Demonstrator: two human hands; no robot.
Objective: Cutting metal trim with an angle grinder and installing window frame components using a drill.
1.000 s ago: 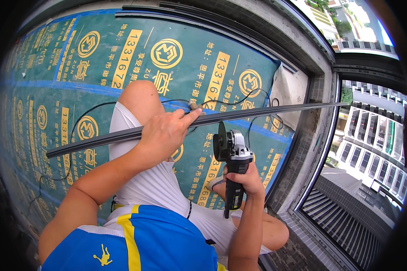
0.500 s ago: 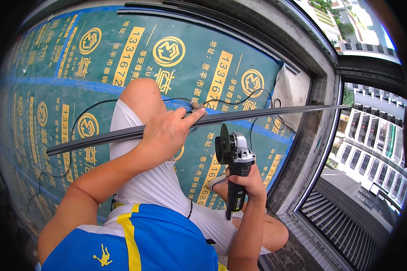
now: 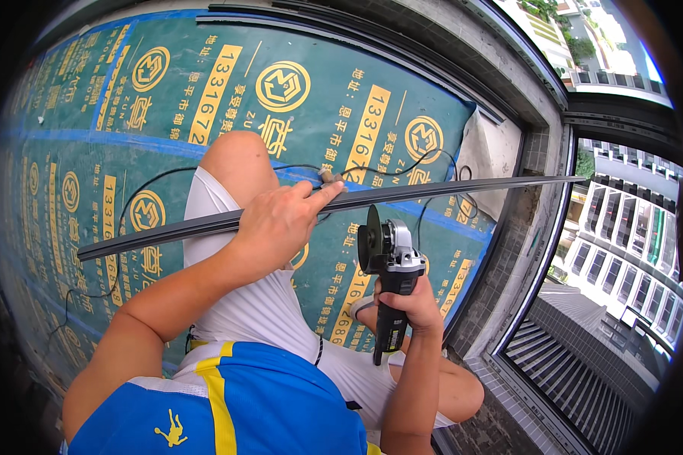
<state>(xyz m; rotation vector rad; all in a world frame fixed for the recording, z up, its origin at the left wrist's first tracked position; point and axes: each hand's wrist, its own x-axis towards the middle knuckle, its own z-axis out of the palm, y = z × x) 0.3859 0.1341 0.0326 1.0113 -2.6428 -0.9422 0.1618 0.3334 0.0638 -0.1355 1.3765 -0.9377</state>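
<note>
My left hand (image 3: 273, 227) grips a long dark grey metal profile (image 3: 432, 189), which crosses the picture at a slant over my bent left leg. My index finger reaches over its far side toward a small pale cable connector (image 3: 330, 177), partly covered. In my right hand (image 3: 406, 299) is a black angle grinder (image 3: 393, 262) with a silver head, held upright, its disc and dark guard facing left, just on the near side of the profile. A gap shows between disc and profile. I cannot tell whether the disc is spinning.
Green protective sheeting (image 3: 152, 98) with blue tape covers the floor. Black cable (image 3: 171, 174) loops across it. More long profiles (image 3: 326, 34) lie along the far edge. To my right are a tiled ledge and a window frame (image 3: 546, 243), with buildings outside.
The grinder has shifted very slightly left and up since half a second ago. My left hand and the profile stay almost where they were.
</note>
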